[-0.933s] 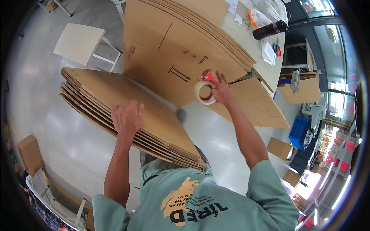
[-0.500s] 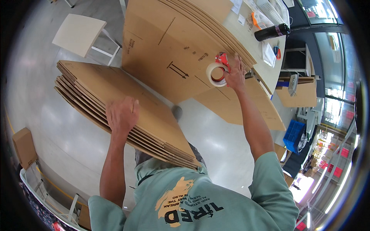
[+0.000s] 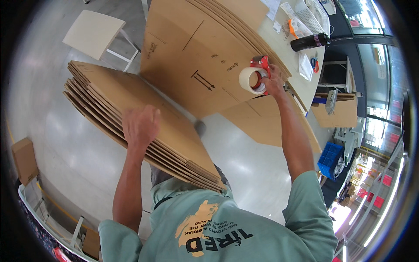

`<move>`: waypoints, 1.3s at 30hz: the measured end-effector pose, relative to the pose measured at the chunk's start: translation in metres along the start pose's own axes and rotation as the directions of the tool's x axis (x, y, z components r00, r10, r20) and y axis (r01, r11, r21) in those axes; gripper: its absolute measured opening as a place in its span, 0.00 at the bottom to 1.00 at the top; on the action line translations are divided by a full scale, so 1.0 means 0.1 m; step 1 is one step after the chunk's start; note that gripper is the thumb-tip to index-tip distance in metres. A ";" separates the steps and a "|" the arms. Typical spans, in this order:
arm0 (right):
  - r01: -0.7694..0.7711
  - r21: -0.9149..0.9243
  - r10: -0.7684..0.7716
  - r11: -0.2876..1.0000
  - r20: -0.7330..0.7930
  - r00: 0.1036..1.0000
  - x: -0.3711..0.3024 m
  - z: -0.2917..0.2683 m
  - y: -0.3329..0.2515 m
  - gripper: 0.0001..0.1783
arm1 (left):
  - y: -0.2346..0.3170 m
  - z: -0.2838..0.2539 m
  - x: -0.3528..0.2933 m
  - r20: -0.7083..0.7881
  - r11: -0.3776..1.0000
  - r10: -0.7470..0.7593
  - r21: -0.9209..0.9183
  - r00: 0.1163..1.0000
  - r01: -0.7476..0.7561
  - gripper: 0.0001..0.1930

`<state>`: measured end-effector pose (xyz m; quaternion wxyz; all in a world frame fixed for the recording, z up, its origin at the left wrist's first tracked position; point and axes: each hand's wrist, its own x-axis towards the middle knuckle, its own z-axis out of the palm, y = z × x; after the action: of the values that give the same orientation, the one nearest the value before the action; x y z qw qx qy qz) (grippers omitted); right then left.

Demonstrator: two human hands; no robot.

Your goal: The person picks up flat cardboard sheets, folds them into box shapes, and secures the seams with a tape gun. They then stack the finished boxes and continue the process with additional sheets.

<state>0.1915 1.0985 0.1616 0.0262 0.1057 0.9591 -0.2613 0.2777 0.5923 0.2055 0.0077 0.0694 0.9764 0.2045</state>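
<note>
My right hand (image 3: 274, 81) is closed around a red tape dispenser (image 3: 259, 61) with a wide roll of pale tape (image 3: 251, 81) in it. The dispenser is at the right side of a large printed cardboard sheet (image 3: 183, 56), the front one of several leaning against the table. My left hand (image 3: 142, 125) is at the upper edge of a stack of flattened cardboard boxes (image 3: 170, 131) in front of my body. Its fingers are curled over the outer panel and partly hidden; the hand is slightly blurred.
On the white table (image 3: 279, 48) lie a black bottle (image 3: 310, 42), scissors (image 3: 314, 64), papers and a white basket (image 3: 313, 13). A white stool (image 3: 94, 32) stands at the far left. Another cardboard panel (image 3: 275, 120) leans below the table edge. A blue crate (image 3: 331, 158) is at the right.
My right hand has lifted the tape dispenser slightly away from the cardboard and tilted it, turning the roll toward me. My left hand stays on the stack with a small shift.
</note>
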 end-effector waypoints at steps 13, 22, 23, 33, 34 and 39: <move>0.088 0.038 -0.090 0.995 0.039 0.995 -1.15 -0.13 -0.90 0.34 | 0.07 -0.08 0.11 0.030 0.998 0.012 -0.056 0.999 -0.010 0.19; -0.505 0.475 0.224 0.721 0.530 0.818 -2.42 -0.25 -1.42 0.26 | 0.13 -0.16 0.13 -0.212 0.988 0.143 -0.033 0.967 -0.154 0.36; -0.588 0.453 0.223 0.670 0.632 0.742 -2.42 -0.31 -1.38 0.24 | 0.11 -0.16 0.13 -0.202 0.985 0.168 -0.008 0.965 -0.174 0.35; 0.044 0.055 -0.052 0.997 0.139 0.989 -0.49 -0.43 -0.45 0.36 | -0.01 -0.06 0.03 -0.042 0.992 0.123 -0.003 0.991 -0.123 0.28; 0.155 -0.190 -0.135 0.969 0.117 0.984 -0.33 -0.43 -0.39 0.39 | -0.01 -0.06 0.03 -0.015 0.996 0.086 0.003 0.996 -0.086 0.28; -0.111 -0.234 0.126 0.966 0.050 0.991 0.05 -0.22 -0.24 0.40 | 0.02 -0.09 0.01 -0.102 0.992 0.001 -0.128 0.995 -0.014 0.27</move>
<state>0.1816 1.0905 0.1924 0.0847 0.1506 0.9735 -0.1495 0.2769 0.5906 0.2143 -0.0381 0.0618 0.9601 0.2702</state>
